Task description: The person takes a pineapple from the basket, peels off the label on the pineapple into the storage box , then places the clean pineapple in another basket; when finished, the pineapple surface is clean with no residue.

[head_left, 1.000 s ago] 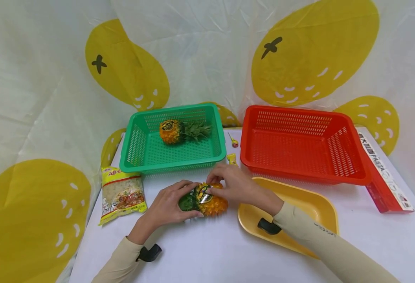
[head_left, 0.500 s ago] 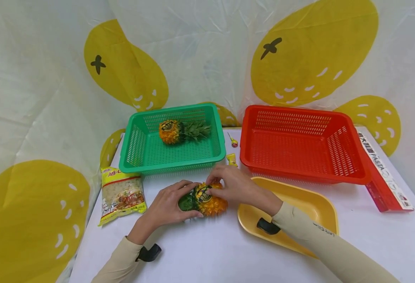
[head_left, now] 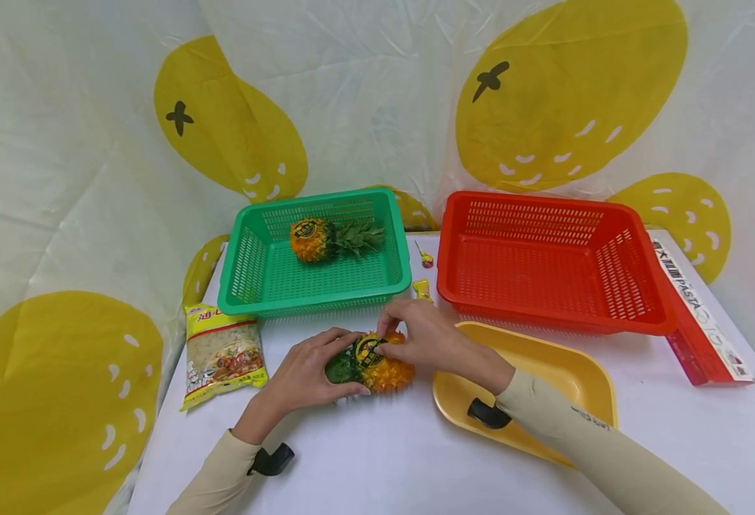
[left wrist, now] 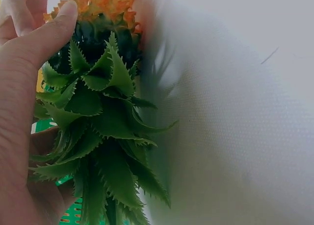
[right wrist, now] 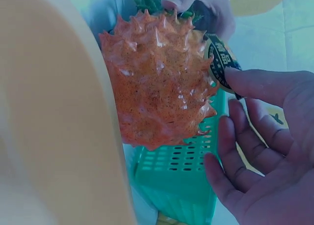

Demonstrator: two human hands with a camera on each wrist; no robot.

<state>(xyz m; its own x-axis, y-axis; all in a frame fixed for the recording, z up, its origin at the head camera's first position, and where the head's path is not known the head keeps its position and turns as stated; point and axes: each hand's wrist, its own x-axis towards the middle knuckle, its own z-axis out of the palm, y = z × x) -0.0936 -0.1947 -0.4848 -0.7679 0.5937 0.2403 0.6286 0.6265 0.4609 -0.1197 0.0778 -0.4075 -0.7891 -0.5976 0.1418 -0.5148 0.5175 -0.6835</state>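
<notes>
A toy pineapple [head_left: 392, 373] with an orange, spiky body and green leaves lies on its side on the white table. My left hand [head_left: 305, 370] grips it near the crown, thumb and fingers around the green end; in the left wrist view the serrated leaves [left wrist: 93, 122] hang below the thumb. A black and gold label [right wrist: 221, 58] sits on the body. My right hand [head_left: 425, 335] pinches the label's edge between thumb and fingers, and in the right wrist view the label's edge stands away from the spikes.
A green basket [head_left: 313, 300] behind holds another pineapple [head_left: 311, 241]. Right of it stands a red basket [head_left: 545, 318]. A yellow tray [head_left: 580, 379] lies under the right forearm. Around them are a food bag [head_left: 223, 357], lollipop [head_left: 426, 260], small yellow packet [head_left: 422, 290] and pasta box [head_left: 699, 322].
Both hands stay in place on the pineapple. The label's shine and angle shift slightly under the right fingers.
</notes>
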